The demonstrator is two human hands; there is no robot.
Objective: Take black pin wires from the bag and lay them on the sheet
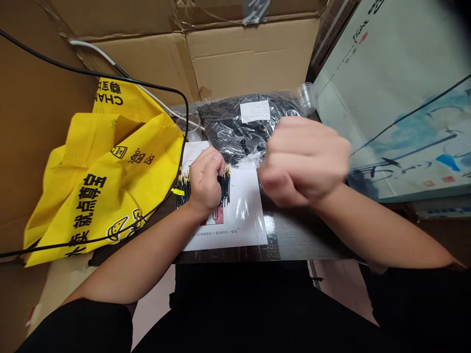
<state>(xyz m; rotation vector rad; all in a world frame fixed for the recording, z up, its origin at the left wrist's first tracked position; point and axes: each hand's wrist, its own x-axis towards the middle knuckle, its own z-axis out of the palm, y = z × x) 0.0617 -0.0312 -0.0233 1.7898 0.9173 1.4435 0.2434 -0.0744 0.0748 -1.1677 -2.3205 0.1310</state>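
Several short black cables with gold tips [225, 185] lie side by side on a white printed sheet [246, 211]. My left hand [207, 180] rests over them with its fingers curled closed; what it holds, if anything, is hidden. A yellow tag [178, 191] sticks out at the left of the cables. To the right, raised above the table, my right hand [305, 162] is closed like a fist and blurred; its inner side cannot be made out.
Behind the sheet lies a clear plastic bag of black items [235, 125]. A yellow bag [110, 166] and black cords [147, 84] are at the left. Cardboard boxes [253, 59] stand at the back, a pale printed box [412, 113] at the right, beside a clear cup [306, 98].
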